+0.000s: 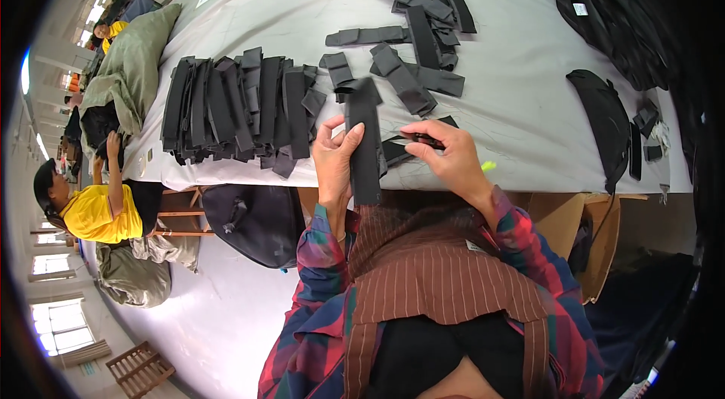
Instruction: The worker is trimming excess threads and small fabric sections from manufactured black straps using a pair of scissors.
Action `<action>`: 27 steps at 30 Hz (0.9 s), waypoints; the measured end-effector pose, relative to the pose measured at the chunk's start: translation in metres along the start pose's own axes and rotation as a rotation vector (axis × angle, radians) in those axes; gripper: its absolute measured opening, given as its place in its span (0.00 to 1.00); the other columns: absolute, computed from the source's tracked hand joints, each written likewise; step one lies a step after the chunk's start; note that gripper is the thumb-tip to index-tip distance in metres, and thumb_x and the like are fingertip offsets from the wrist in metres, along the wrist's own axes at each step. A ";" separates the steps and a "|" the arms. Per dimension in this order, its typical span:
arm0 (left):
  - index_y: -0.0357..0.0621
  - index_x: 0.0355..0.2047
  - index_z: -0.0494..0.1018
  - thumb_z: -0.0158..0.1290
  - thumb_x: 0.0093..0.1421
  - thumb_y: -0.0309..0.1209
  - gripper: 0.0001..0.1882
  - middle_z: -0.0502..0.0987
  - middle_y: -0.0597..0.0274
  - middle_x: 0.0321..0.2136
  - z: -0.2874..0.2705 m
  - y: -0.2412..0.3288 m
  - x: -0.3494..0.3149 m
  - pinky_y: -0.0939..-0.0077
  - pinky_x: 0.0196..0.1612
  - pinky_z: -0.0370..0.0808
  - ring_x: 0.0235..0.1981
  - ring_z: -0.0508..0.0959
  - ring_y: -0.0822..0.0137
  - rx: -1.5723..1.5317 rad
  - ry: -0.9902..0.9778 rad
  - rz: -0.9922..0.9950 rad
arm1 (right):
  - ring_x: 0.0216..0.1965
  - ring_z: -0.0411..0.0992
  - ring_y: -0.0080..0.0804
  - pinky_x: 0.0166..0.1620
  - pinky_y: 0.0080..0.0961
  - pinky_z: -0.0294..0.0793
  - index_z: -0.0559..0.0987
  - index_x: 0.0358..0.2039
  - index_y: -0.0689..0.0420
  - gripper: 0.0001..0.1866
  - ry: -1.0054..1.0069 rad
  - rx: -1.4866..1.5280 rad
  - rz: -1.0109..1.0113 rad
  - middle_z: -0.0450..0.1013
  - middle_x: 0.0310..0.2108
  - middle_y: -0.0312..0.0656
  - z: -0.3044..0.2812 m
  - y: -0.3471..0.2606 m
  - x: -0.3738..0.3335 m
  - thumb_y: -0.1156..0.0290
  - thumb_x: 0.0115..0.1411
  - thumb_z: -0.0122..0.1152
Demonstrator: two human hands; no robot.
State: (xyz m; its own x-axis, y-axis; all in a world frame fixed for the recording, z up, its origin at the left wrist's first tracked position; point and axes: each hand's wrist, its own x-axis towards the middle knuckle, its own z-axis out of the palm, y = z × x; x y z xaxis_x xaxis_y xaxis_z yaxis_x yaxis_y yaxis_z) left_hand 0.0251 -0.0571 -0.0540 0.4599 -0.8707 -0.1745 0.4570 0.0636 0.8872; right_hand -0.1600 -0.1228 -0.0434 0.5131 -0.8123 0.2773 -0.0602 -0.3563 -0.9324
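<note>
My left hand [337,154] is closed round a black fabric strip [365,150], thumb on its face. The strip stands upright over the table's near edge, its top end folded over. Just right of it, my right hand [451,154] is closed on a small dark tool that looks like thread snips [425,140], partly hidden by the fingers. The tool's tip points toward the strip, apart from it. Another black strip [396,151] lies on the table behind and between my hands. To the left, a long row of stacked black strips [234,108] lies close to my left hand.
Loose black strips [427,29] lie scattered farther back on the white-covered table [272,6]. Black bags [604,21] and a curved black piece [602,123] lie at right. Below the edge are a cardboard box [602,240] and black bag [249,221]. A co-worker [106,210] sits at left.
</note>
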 end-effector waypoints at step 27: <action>0.35 0.59 0.56 0.50 0.61 0.21 0.27 0.76 0.67 0.27 0.015 -0.012 -0.031 0.86 0.36 0.70 0.29 0.72 0.81 0.085 -0.223 0.035 | 0.28 0.72 0.35 0.32 0.27 0.67 0.80 0.35 0.53 0.08 0.227 -0.467 -0.181 0.75 0.26 0.36 0.005 -0.004 0.013 0.73 0.53 0.60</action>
State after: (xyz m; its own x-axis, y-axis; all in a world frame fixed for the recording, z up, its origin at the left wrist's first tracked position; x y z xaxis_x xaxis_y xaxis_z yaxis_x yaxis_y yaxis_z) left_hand -0.0062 -0.0380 -0.0525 0.2903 -0.9555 -0.0521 0.3738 0.0631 0.9253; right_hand -0.1488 -0.1299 -0.0371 0.3561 -0.7799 0.5148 -0.3884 -0.6246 -0.6775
